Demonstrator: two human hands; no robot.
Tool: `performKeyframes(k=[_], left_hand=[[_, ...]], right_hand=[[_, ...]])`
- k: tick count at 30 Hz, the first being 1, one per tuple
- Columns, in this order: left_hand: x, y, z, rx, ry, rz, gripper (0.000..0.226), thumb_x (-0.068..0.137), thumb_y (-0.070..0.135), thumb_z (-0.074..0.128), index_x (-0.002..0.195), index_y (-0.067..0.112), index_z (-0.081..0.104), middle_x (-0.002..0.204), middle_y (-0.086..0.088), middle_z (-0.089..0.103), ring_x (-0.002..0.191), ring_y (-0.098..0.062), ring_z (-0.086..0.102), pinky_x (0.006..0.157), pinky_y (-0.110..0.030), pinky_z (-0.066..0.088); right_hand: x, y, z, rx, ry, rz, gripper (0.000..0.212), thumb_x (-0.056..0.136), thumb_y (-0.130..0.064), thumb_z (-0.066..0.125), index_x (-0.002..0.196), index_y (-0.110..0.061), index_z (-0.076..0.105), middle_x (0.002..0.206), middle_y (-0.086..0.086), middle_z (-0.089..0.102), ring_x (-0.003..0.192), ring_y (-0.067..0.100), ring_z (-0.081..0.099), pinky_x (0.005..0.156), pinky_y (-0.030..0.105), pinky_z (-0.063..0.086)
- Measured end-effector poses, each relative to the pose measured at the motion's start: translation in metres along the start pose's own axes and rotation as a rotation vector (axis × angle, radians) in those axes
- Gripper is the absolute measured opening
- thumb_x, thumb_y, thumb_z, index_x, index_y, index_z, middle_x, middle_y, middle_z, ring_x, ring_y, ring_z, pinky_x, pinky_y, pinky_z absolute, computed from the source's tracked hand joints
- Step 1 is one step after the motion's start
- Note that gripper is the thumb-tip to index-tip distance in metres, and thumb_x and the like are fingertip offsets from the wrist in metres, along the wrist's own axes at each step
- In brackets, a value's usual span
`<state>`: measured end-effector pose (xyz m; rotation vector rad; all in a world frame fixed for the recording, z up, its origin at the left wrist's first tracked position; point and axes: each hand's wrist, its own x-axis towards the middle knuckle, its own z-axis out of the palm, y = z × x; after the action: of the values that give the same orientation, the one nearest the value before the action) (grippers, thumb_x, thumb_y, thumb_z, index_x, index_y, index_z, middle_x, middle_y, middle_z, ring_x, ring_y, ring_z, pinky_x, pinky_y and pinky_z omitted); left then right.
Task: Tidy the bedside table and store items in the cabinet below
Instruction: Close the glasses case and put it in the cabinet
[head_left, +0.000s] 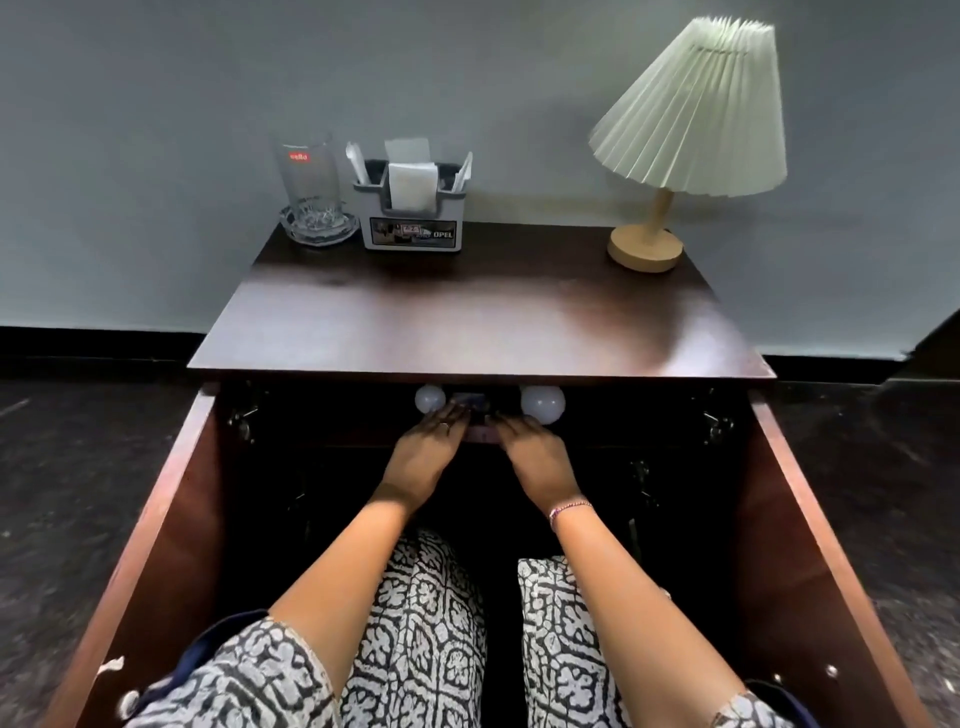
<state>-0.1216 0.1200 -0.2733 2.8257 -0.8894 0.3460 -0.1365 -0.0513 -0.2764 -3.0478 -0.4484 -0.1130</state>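
Note:
The dark wooden bedside table (467, 322) has both cabinet doors swung open below it. My left hand (431, 441) and my right hand (530, 447) reach side by side into the dark cabinet, fingers stretched forward onto a small dark item (470, 402) on the upper shelf; what it is I cannot make out. Two white light bulbs lie on that shelf, one (430, 399) just left of my hands and one (543, 404) just right. Fingertips are partly hidden in shadow under the tabletop edge.
On the tabletop stand a glass tumbler in a glass dish (311, 192) at the back left, a grey organiser with napkins (410, 208) beside it, and a pleated lamp (675, 130) at the back right. Open doors (171, 519) (789, 519) flank my arms.

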Motion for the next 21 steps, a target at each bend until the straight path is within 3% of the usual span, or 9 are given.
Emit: performKeyframes(k=[2,4,6,8,10,12,19,21], left_hand=[[0.004,-0.004,0.005,0.034,-0.086,-0.026,0.053,0.088,0.002,0.032,0.141,0.001,0.035,0.148,-0.017,0.037,0.136,-0.027,0.040,0.109,-0.029,0.036],[0.005,-0.010,0.011,0.054,-0.073,-0.043,0.055,0.091,0.001,0.038,0.145,0.002,0.027,0.153,-0.016,0.029,0.140,-0.026,0.033,0.113,-0.029,0.029],[0.001,-0.010,0.012,0.057,-0.052,0.001,0.054,0.078,0.003,0.063,0.131,0.002,0.051,0.137,-0.017,0.052,0.125,-0.023,0.054,0.102,-0.026,0.043],[0.000,-0.006,0.012,0.137,-0.068,0.061,0.046,0.059,0.012,0.079,0.105,0.009,0.073,0.110,-0.005,0.072,0.102,-0.012,0.068,0.086,-0.017,0.051],[0.001,-0.004,0.007,0.145,-0.057,0.048,0.032,0.066,0.014,0.057,0.092,0.015,0.077,0.099,0.001,0.075,0.092,-0.007,0.071,0.078,-0.015,0.053],[0.005,-0.005,0.008,0.160,-0.068,0.005,0.048,0.066,0.012,0.037,0.090,0.015,0.078,0.098,0.001,0.075,0.091,-0.007,0.071,0.077,-0.016,0.055],[0.015,-0.004,0.008,0.127,-0.100,-0.006,0.050,0.067,0.008,0.034,0.096,0.005,0.074,0.103,-0.009,0.074,0.094,-0.016,0.072,0.078,-0.023,0.056],[0.017,-0.005,0.014,0.059,-0.069,-0.069,0.053,0.077,0.005,0.030,0.120,-0.002,0.061,0.127,-0.019,0.061,0.116,-0.025,0.061,0.095,-0.027,0.049]], right_hand=[[0.006,-0.001,0.004,0.024,0.028,0.043,0.046,0.092,-0.012,0.039,0.138,-0.014,0.040,0.138,0.006,0.049,0.120,0.025,0.051,0.093,0.036,0.047],[0.011,-0.002,0.005,0.022,0.014,0.060,0.045,0.092,-0.010,0.039,0.136,-0.014,0.041,0.136,0.006,0.050,0.119,0.025,0.052,0.091,0.037,0.048],[0.013,-0.001,0.008,0.015,0.001,0.048,0.046,0.092,-0.008,0.038,0.137,-0.013,0.039,0.141,0.006,0.046,0.122,0.023,0.050,0.094,0.034,0.047],[0.014,-0.001,0.012,0.002,-0.023,0.036,0.047,0.093,-0.007,0.037,0.139,-0.011,0.036,0.148,0.006,0.037,0.130,0.021,0.044,0.097,0.031,0.044],[0.016,0.001,0.016,-0.003,-0.033,0.030,0.047,0.094,-0.006,0.035,0.141,-0.009,0.034,0.152,0.005,0.031,0.135,0.020,0.039,0.100,0.031,0.043],[0.018,0.002,0.017,-0.011,-0.033,0.025,0.047,0.095,-0.005,0.034,0.142,-0.009,0.032,0.154,0.005,0.028,0.138,0.019,0.035,0.101,0.031,0.041],[0.019,0.008,0.025,-0.001,-0.041,-0.004,0.056,0.095,-0.002,0.028,0.148,-0.008,0.014,0.158,0.009,0.012,0.146,0.021,0.013,0.116,0.027,0.020],[0.019,0.007,0.027,-0.009,-0.035,0.002,0.057,0.095,-0.001,0.026,0.149,-0.007,0.008,0.159,0.010,0.008,0.147,0.022,0.008,0.118,0.027,0.014]])
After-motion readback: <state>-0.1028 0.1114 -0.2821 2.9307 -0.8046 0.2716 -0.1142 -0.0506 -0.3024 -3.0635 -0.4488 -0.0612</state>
